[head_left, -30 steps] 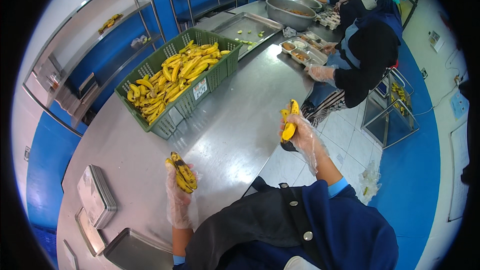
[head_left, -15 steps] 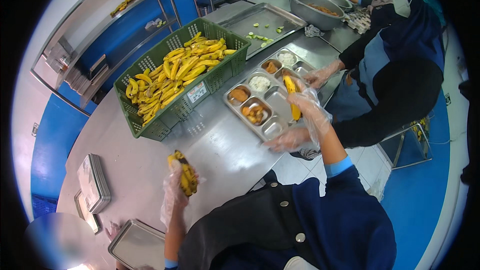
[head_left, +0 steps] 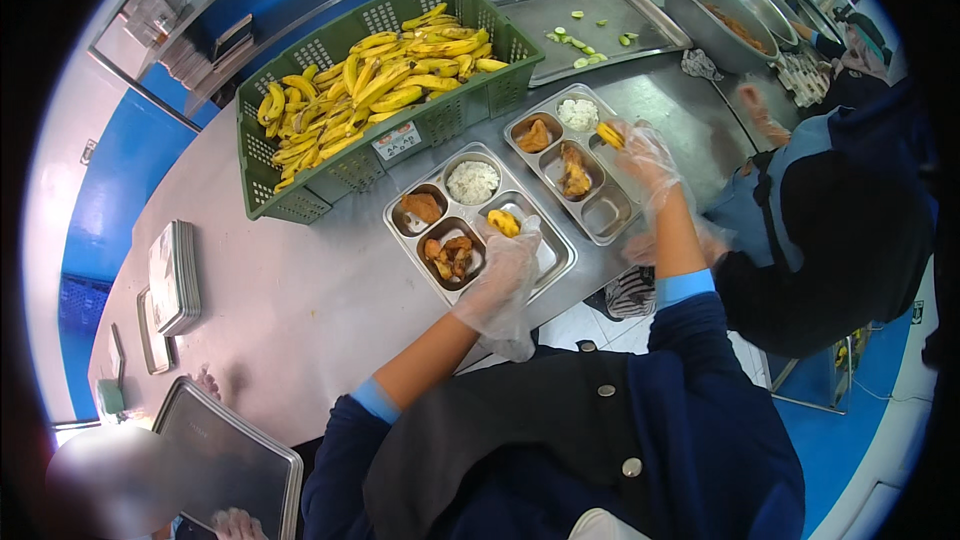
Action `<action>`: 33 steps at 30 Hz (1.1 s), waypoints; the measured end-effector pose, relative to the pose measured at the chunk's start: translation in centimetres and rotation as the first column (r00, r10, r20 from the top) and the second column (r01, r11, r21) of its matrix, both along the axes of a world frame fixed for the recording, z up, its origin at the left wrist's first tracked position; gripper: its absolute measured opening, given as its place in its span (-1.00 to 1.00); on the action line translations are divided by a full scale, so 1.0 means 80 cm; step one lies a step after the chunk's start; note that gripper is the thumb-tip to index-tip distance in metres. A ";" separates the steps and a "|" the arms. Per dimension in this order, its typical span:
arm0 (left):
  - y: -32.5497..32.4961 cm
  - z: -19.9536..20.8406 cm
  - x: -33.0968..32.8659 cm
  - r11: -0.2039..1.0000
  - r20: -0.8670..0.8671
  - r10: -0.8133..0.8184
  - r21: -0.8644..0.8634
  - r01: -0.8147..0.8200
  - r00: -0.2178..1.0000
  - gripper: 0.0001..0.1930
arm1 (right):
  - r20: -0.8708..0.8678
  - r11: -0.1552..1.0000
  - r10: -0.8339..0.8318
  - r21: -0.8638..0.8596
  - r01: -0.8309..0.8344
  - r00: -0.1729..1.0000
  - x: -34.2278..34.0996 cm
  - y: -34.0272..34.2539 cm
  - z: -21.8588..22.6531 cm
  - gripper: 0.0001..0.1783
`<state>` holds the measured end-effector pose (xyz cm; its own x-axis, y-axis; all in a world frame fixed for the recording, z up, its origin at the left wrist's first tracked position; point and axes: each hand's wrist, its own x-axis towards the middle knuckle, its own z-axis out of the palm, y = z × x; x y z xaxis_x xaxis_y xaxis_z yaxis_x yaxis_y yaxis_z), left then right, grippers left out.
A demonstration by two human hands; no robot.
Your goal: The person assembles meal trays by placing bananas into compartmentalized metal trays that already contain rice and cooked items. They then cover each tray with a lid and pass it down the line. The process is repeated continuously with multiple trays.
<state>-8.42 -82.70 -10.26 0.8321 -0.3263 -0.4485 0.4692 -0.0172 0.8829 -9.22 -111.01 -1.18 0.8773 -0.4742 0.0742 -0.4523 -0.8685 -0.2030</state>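
My left hand (head_left: 497, 275), in a clear plastic glove, is closed on a yellow banana (head_left: 503, 223) over the right side of the nearer metal compartment tray (head_left: 532, 196). That tray holds white rice (head_left: 472, 182), a fried brown piece (head_left: 421, 207) and several browned chunks (head_left: 449, 258). Beyond it to the right lies a second compartment tray (head_left: 606, 208) with rice, a brown piece and a browned piece of food (head_left: 575, 172). My gloved right hand (head_left: 650, 162) grips another banana (head_left: 610, 135) at this tray's right edge; the fingers hide part of it.
A green crate (head_left: 330, 195) full of bananas stands behind the trays. Further back are a large tray (head_left: 640, 20) with green pieces and grey bowls (head_left: 720, 25). Stacked trays (head_left: 175, 275) lie at left. A co-worker's gloved hand (head_left: 690, 245) is beside my right wrist; another person's hand (head_left: 240, 525) touches a tray.
My left hand has brought its banana from the bare table across to the nearer tray. My right hand has shifted to the farther tray, still with a banana. The two trays now lie further apart.
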 end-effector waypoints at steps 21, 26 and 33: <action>0.205 0.038 -0.046 0.359 0.333 -0.873 0.933 0.008 0.356 -0.19 | 0.024 0.848 0.066 0.525 -0.069 0.998 -0.005 0.000 -0.179 -0.24; 0.324 0.056 -0.033 0.427 0.369 -0.826 0.903 0.046 0.426 0.05 | 0.006 0.837 0.103 0.539 -0.090 0.995 -0.003 0.116 -0.181 -0.28; 0.499 0.088 -0.025 0.240 0.172 -0.710 0.971 0.005 0.682 0.24 | -0.103 0.665 0.426 0.709 -0.234 0.899 0.033 0.320 -0.095 -0.18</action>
